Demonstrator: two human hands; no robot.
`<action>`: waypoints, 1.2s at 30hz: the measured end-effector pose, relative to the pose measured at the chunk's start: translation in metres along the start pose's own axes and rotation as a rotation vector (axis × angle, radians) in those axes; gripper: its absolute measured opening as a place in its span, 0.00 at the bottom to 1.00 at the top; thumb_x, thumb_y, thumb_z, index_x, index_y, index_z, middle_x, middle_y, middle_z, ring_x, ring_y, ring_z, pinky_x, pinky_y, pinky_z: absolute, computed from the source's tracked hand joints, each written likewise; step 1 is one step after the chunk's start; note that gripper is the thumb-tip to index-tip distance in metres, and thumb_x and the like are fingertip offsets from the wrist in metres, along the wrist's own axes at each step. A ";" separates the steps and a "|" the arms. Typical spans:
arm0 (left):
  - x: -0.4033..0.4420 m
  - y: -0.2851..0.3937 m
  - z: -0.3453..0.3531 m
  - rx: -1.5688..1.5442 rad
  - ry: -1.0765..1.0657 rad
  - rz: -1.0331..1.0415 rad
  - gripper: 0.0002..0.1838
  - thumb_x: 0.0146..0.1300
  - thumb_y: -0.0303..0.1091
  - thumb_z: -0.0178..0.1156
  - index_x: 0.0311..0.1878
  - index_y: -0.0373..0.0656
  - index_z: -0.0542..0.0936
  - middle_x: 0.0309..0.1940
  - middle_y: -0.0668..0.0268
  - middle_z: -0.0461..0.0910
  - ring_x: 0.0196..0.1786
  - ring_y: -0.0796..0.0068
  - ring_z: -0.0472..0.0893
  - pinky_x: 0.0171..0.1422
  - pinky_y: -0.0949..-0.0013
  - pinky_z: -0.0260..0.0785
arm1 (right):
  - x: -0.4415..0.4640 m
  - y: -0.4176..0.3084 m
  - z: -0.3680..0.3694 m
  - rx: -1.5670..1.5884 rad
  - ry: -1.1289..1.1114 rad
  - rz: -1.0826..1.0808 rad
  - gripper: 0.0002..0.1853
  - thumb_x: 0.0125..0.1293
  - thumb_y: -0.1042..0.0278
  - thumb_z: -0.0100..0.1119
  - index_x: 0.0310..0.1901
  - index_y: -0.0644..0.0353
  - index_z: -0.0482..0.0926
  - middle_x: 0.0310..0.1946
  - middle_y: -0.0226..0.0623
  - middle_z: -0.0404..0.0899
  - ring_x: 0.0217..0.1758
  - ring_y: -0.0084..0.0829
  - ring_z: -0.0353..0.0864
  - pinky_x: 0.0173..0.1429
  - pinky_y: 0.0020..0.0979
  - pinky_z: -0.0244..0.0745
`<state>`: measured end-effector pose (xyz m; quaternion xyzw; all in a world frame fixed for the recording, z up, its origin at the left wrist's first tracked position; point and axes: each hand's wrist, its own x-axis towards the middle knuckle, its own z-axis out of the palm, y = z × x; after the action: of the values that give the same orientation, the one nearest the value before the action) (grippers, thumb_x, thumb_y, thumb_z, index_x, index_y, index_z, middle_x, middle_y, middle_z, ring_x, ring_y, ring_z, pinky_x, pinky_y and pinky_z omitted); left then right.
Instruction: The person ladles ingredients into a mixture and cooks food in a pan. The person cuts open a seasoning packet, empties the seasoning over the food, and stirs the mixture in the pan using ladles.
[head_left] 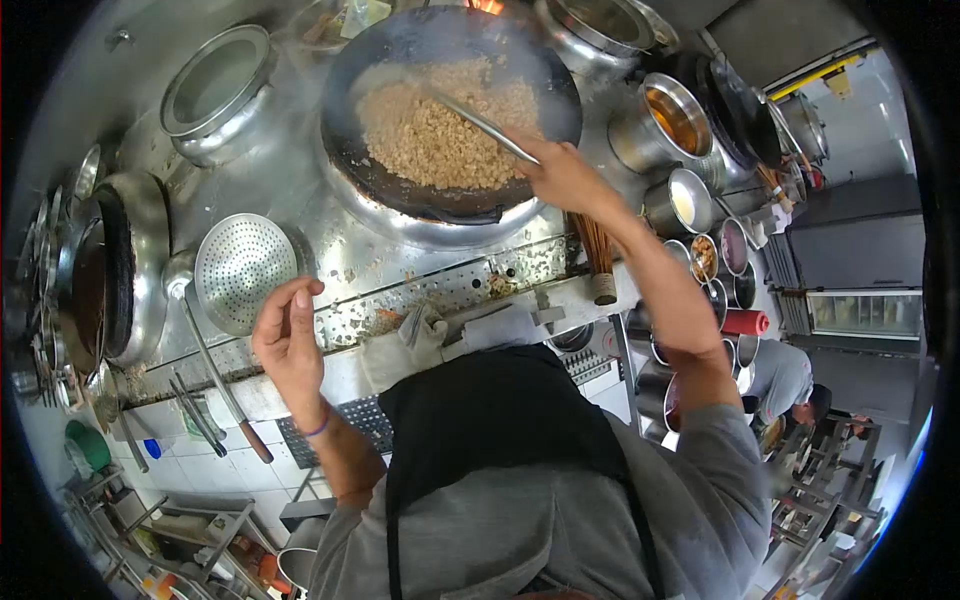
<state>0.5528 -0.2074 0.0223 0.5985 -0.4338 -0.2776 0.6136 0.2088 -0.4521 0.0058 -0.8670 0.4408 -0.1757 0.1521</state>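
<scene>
My right hand [565,175] is closed round the handle of a long metal ladle [480,124], which slants down to the left into a big black wok [350,150]. The ladle's head is blurred among the crumbly, light-brown minced food [450,140], and steam hangs over it. My left hand [290,335] is raised in front of the stove's edge, fingers loosely bent and apart, with nothing in it. Just behind it lies a round perforated strainer [243,272] on the steel top. Its long handle [222,370] reaches over the front edge.
A covered metal pot [215,95] stands at the back left, and another wok [115,270] at the far left. On the right are a pot of orange liquid [675,125], several ingredient containers, and a bamboo brush [600,270]. Another person [785,385] bends at the far right.
</scene>
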 end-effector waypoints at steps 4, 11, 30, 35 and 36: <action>-0.005 -0.016 -0.013 -0.008 0.030 -0.034 0.11 0.76 0.30 0.61 0.52 0.33 0.84 0.43 0.62 0.86 0.47 0.78 0.81 0.54 0.74 0.72 | -0.045 -0.052 -0.112 -0.421 -0.129 0.076 0.31 0.71 0.67 0.60 0.73 0.28 0.71 0.41 0.47 0.87 0.37 0.52 0.87 0.40 0.48 0.83; -0.035 -0.040 -0.056 0.075 0.280 -0.151 0.14 0.77 0.34 0.61 0.54 0.32 0.84 0.44 0.62 0.86 0.47 0.76 0.82 0.58 0.72 0.75 | -0.140 -0.073 -0.183 -0.353 -0.061 0.257 0.33 0.65 0.79 0.62 0.71 0.39 0.75 0.36 0.48 0.83 0.37 0.52 0.84 0.42 0.49 0.77; -0.023 -0.025 -0.090 0.265 0.398 -0.139 0.16 0.77 0.35 0.60 0.56 0.31 0.83 0.43 0.58 0.87 0.47 0.74 0.84 0.58 0.71 0.76 | -0.198 -0.071 -0.135 -0.241 -0.201 0.451 0.37 0.63 0.83 0.61 0.73 0.41 0.73 0.37 0.49 0.85 0.39 0.52 0.85 0.48 0.48 0.80; 0.009 -0.031 -0.013 0.223 0.106 -0.014 0.15 0.76 0.33 0.61 0.57 0.32 0.84 0.44 0.58 0.88 0.43 0.74 0.84 0.51 0.72 0.77 | -0.121 -0.023 -0.027 -0.179 -0.059 0.471 0.30 0.71 0.71 0.57 0.74 0.43 0.70 0.37 0.57 0.84 0.39 0.59 0.84 0.46 0.52 0.78; 0.008 -0.023 -0.017 0.235 0.107 -0.014 0.15 0.76 0.33 0.61 0.57 0.32 0.84 0.44 0.58 0.88 0.43 0.75 0.84 0.52 0.71 0.77 | -0.117 -0.024 -0.025 -0.096 -0.056 0.492 0.30 0.71 0.71 0.57 0.74 0.44 0.70 0.37 0.58 0.84 0.40 0.59 0.84 0.47 0.52 0.79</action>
<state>0.5757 -0.2092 0.0032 0.6835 -0.4257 -0.1966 0.5594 0.1504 -0.3454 0.0187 -0.7445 0.6418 -0.0882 0.1613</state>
